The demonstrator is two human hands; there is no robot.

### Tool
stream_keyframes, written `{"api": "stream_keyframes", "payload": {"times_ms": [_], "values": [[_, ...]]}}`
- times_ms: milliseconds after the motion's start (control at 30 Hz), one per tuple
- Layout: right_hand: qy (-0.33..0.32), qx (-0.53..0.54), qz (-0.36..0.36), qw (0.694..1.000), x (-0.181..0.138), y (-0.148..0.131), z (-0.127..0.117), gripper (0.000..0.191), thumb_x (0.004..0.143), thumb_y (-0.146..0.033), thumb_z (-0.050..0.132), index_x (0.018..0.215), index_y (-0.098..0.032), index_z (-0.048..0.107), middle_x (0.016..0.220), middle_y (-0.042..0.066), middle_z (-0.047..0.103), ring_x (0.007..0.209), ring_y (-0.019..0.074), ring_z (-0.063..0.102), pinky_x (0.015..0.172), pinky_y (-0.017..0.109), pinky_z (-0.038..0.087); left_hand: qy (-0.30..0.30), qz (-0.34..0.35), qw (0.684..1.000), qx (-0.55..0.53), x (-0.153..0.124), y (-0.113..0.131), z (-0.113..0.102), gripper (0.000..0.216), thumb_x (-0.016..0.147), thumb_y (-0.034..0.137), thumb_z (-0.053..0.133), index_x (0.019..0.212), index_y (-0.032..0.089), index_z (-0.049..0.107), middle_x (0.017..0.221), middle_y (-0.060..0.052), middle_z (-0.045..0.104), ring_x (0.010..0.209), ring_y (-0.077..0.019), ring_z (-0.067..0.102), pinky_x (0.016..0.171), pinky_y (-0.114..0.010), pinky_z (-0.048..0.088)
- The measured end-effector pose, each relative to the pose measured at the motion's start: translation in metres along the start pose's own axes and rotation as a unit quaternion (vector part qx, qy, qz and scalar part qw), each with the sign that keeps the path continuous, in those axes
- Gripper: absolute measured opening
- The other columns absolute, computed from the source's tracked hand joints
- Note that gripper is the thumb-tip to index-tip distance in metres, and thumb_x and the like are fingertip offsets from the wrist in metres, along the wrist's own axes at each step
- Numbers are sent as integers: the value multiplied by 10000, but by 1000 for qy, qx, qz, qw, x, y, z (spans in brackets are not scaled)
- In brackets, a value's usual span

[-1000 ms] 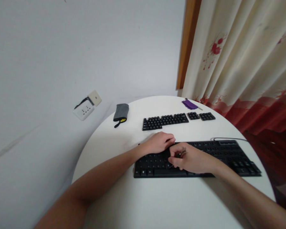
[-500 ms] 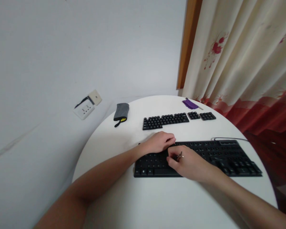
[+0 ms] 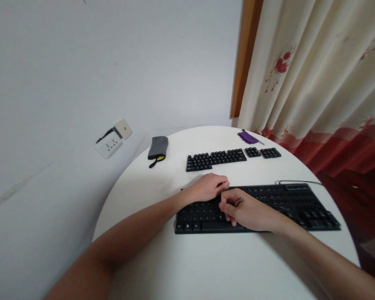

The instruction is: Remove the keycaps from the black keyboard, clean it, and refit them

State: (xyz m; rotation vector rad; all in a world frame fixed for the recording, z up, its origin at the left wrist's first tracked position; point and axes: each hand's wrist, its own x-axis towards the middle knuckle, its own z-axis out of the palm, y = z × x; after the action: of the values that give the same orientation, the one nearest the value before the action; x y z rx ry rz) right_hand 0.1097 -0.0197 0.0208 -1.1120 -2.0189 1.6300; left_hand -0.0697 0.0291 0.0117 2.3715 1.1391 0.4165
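Observation:
A black keyboard [image 3: 206,226] lies on the white round table [image 3: 187,266]. Its left part shows small bare key stems, while some caps sit along the bottom row. My left hand [image 3: 210,186] rests over its upper left part, fingers bent down and closed against it; the fingertips are partly hidden. Close beside it, my right hand [image 3: 242,208] is over the middle of the keyboard, fingers pinched round a small thin metal tool [image 3: 241,198], mostly covered by the hand. Behind the keyboard stand loose black keycaps [image 3: 215,158] in rows, with two smaller keycap groups [image 3: 270,153] to their right.
A grey pouch [image 3: 158,147] with yellow inside and a black loop lies at the back left. At the back right is a purple cloth brush [image 3: 248,137]. The keyboard cable [image 3: 300,181] runs off right. A wall socket [image 3: 109,145] and a curtain [image 3: 287,96] border the table.
My right hand has turned and risen slightly, so less of the metal tool shows and its lower fingers now show. My left hand stays in place. The view has shifted a little.

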Motion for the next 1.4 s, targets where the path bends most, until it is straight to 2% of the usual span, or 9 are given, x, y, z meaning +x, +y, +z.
{"api": "stream_keyframes", "payload": {"times_ms": [267,400,567,667,767,933,1000,1133,1400], "values": [[-19,82,26,996,12,4,-12,241,853,-304,588,660,-186,503,546,-28,589,435,92,537,412,191,342,9,-1,1000,-1,1,-3,4,196,918,224,491,804,186,645,748,-5,663,675,-134,548,622,-242,341],[-5,109,-20,994,16,1,-21,284,856,-377,615,673,-178,527,569,-20,610,437,83,523,420,191,331,-3,-12,1000,-19,1,-3,2,159,879,166,513,792,177,646,750,-10,681,684,-141,575,628,-239,369],[113,130,-122,977,19,-6,-32,368,915,-432,555,657,-171,568,604,-7,618,465,77,490,471,211,361,0,-20,994,-106,4,-5,-1,188,901,158,480,833,164,655,822,-14,703,753,-140,608,715,-241,431],[211,152,-127,957,22,-4,-40,354,916,-436,557,681,-174,595,592,-9,610,458,83,477,456,216,343,40,-21,991,-124,5,-5,0,179,894,163,507,983,166,662,878,-11,691,759,-133,596,720,-242,442],[292,149,-120,937,28,3,-44,345,890,-446,583,676,-176,608,539,-16,582,432,91,464,436,222,330,47,-21,993,-110,4,-5,3,296,870,245,609,1159,185,624,879,-2,672,718,-134,575,689,-248,442],[322,122,-115,932,36,12,-43,345,876,-417,581,628,-177,597,497,-18,569,390,86,439,411,224,313,58,-4,989,-138,3,-5,6,529,809,326,735,1294,212,556,1131,-43,672,865,-170,612,797,-291,477],[316,116,-112,935,37,13,-42,345,877,-398,572,613,-177,592,489,-17,568,387,86,443,412,223,319,65,7,986,-156,4,-6,6,447,843,307,700,1262,217,574,1170,-40,665,910,-171,614,843,-302,474],[307,95,-112,940,36,11,-39,342,881,-372,555,603,-177,592,492,-15,573,385,85,440,410,223,327,64,34,987,-146,5,-6,4,185,903,255,613,1076,202,652,1026,-17,691,902,-165,611,850,-292,459],[307,90,-115,940,35,9,-34,333,876,-369,561,607,-175,591,506,-19,567,400,84,442,412,221,340,46,26,991,-123,6,-6,5,78,890,208,595,951,178,635,843,10,643,756,-134,569,726,-242,434]]}}
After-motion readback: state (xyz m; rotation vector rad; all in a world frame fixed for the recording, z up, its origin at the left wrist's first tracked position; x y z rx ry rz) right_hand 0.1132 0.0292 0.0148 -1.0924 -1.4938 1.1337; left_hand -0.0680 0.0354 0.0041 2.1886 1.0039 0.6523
